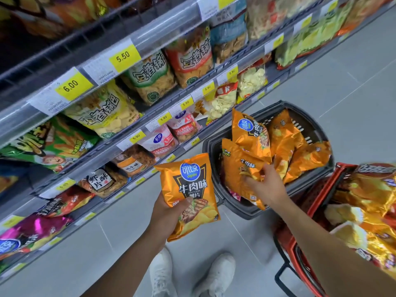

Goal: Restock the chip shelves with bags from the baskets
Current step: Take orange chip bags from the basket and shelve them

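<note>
Right, L hand [169,213] is clenched round the lower part of an orange beef bag [188,189], thumb across the front. The bag is upright, label facing up, just left of the black basket [308,129] and clear of the shelves [150,39].

R hand [264,185] reaches into the black basket from its near side. Thumb and fingers pinch the edge of a 2nd bag [240,166], which is still lying in the basket w/ the rest.

Black basket sits on the floor [353,86], holding a pile [285,136] of the same orange bags, some stood on end, some flat.

Red basket [285,239] is just right of the black one and nearer the person, stuffed w/ gold bags [368,202].

Shelves run left of the black basket, stocked w/ mixed snack packs and yellow price tags.

White shoes [160,273] on the floor, on the near side of the black basket.
</note>
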